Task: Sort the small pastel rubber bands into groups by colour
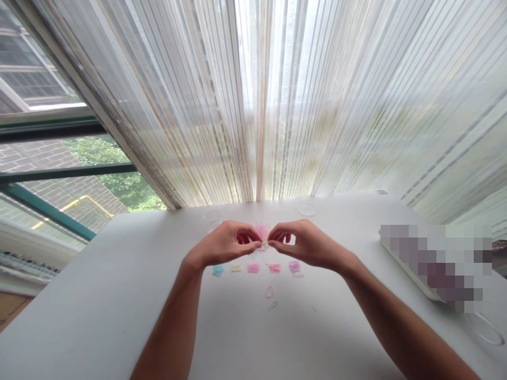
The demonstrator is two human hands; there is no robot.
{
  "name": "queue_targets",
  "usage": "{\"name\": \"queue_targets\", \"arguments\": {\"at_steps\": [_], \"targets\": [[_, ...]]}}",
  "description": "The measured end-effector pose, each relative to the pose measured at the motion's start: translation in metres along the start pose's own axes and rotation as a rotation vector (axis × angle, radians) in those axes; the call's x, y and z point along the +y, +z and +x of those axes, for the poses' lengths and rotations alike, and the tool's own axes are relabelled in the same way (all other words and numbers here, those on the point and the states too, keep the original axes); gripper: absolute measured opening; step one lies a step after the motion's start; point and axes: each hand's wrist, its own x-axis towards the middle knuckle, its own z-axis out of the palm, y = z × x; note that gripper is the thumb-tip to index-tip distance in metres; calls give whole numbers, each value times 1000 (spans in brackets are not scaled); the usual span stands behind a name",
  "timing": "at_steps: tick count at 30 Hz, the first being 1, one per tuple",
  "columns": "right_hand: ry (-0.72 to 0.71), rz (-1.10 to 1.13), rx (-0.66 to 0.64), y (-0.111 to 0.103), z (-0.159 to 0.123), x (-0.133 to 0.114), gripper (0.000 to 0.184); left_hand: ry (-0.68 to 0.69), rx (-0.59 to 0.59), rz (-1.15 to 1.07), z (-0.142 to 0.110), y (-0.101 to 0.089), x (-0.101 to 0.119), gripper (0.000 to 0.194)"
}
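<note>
My left hand [227, 244] and my right hand [303, 243] meet above the white table [119, 295], fingertips pinched together on a tiny pale piece [264, 245] between them. A pink blurred bit [261, 230] lies just behind the fingertips. Below the hands runs a row of small coloured piles: blue [217, 270], yellow [236, 268], pink [253, 267], darker pink [274, 267] and purple [294, 266]. Nearer to me lie a loose pink loop [269, 292] and a small blue loop [272, 305].
A white box with a blurred-out top [431, 266] sits on the table's right side. Clear round lids lie at the far edge [307, 209], the far left [213, 217] and the near right [488, 331]. Sheer striped curtains [277, 105] hang behind, with a window [51, 174] at left.
</note>
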Motion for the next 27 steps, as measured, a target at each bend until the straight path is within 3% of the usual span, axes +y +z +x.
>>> {"name": "queue_targets", "arguments": {"at_steps": [7,11,19,23,27], "targets": [[-23,4,-13,2,0,-3,8,-14,21,16,-6,-4,3,25],[-22,17,-26,0,0,-7,8,-96,24,70,-19,-14,-2,29],[-8,13,-47,-1,-1,-11,10,-427,-118,206,-56,-44,-62,35],[6,4,-60,2,0,-8,11,-493,-206,235,-54,-52,-80,34],[16,-8,-72,3,1,-2,13,-485,-258,226,-48,-51,-83,35]]}}
